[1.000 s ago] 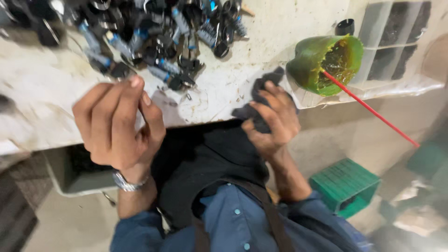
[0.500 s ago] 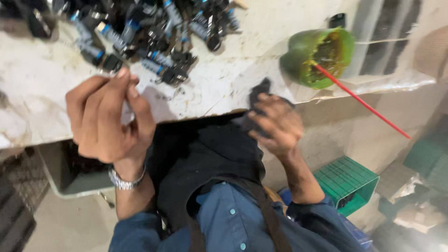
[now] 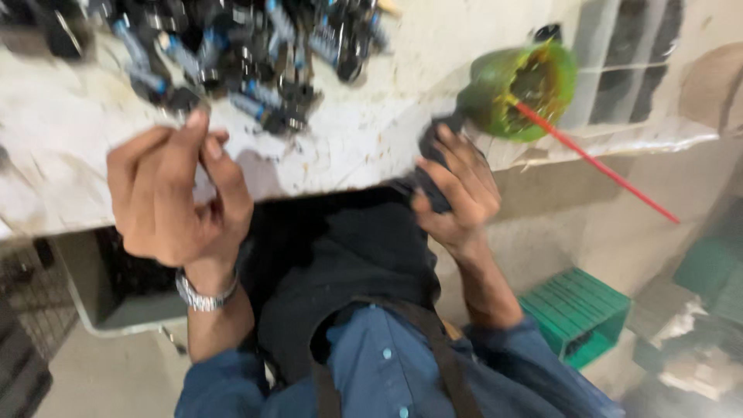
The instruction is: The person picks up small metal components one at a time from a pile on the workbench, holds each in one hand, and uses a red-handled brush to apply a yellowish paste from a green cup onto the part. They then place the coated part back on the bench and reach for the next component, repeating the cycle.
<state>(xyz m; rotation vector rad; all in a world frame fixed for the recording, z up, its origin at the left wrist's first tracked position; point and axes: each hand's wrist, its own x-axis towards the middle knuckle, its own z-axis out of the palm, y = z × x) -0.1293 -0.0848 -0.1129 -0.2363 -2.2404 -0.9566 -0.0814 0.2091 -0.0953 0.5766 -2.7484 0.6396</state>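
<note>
Sleeves of blue cloth (image 3: 387, 379) and a dark apron (image 3: 340, 263) filled the nearest part of the view, with a metal wristwatch (image 3: 205, 292) on the left wrist. Above it the left hand (image 3: 174, 205) was raised at the edge of the surface (image 3: 62, 155), thumb and fingertips pinched together; blur hid whatever small piece sat between them, so I cannot tell what that grip held. The right hand (image 3: 457, 193) was clenched on a dark rag (image 3: 433, 147), which lay bunched at the surface's edge, just beside a green cup (image 3: 522, 89) with a red stick (image 3: 596, 162) slanting out of it. Farther back a heap of small black and blue parts (image 3: 248, 54) covered the surface, near the left hand but apart from it. Wiping well would call, in my judgement, for bringing pinch and rag together over the surface, not over the floor, where a dropped piece could roll toward the green crate (image 3: 576, 310).
</note>
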